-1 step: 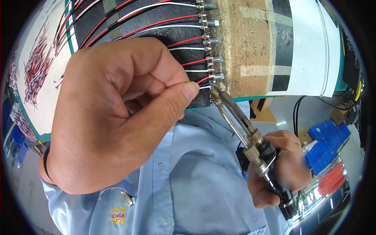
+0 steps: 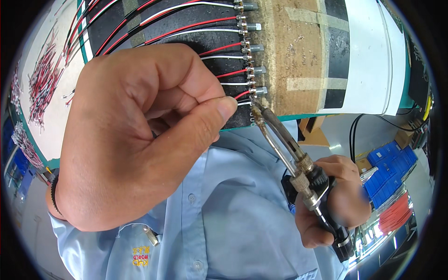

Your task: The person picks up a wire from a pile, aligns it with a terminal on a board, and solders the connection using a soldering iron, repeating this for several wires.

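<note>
My left hand [image 2: 154, 126] pinches a thin wire between thumb and forefinger. From the fingertips a short red wire [image 2: 242, 95] and a white wire [image 2: 244, 104] reach the nearest small grey component [image 2: 261, 90] in a row along a strip. In my right hand [image 2: 333, 200] is a soldering iron [image 2: 294, 149] with a thin metal feed tube beside its barrel. Its tip is at the white wire's end, touching or very close. Farther up the row, red and white wires [image 2: 224, 48] run to more grey components. My fingers hide most of the held wire.
The strip lies along a stained brown board [image 2: 298, 60] with tape across it, beside a white sheet [image 2: 371, 56]. Loose red, black and white wires [image 2: 46, 84] are heaped at the left. Blue bins [image 2: 389, 170] and a red bundle [image 2: 395, 217] stand beyond the bench at right.
</note>
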### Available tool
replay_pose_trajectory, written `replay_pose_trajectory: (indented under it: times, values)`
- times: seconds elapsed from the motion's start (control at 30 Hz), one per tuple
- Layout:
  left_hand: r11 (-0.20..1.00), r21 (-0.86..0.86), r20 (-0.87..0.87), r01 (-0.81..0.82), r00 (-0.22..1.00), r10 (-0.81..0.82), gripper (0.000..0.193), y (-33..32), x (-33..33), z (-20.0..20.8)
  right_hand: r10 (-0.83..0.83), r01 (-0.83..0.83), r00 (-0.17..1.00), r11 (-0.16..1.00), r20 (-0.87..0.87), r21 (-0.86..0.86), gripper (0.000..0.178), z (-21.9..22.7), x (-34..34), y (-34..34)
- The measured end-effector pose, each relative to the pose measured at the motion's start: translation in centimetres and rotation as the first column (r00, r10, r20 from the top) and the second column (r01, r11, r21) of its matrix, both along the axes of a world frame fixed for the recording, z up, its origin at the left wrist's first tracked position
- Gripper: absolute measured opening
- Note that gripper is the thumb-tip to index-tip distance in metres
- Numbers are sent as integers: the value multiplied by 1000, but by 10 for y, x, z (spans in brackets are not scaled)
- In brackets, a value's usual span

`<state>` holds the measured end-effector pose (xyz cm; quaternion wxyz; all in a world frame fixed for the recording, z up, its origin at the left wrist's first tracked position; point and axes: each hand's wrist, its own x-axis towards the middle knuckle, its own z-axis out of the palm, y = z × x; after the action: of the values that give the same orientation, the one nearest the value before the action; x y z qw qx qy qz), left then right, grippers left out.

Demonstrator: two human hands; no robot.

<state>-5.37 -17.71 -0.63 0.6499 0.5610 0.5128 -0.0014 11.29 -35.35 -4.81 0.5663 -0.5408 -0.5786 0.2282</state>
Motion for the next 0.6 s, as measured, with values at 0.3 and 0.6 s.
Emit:
replay_pose_trajectory:
  times: [0.3, 0.6]
  values:
    - [998, 55, 42, -27, 999, 25, 11, -6, -5, 0, -53, 50, 998, 997, -42, -66, 56, 6, -2, -8]
    - [1000, -11, 61, -2, 998, 3, 10, 0, -2, 5, -89, 89, 996, 996, 7, -27, 58, 5, -5, -9]
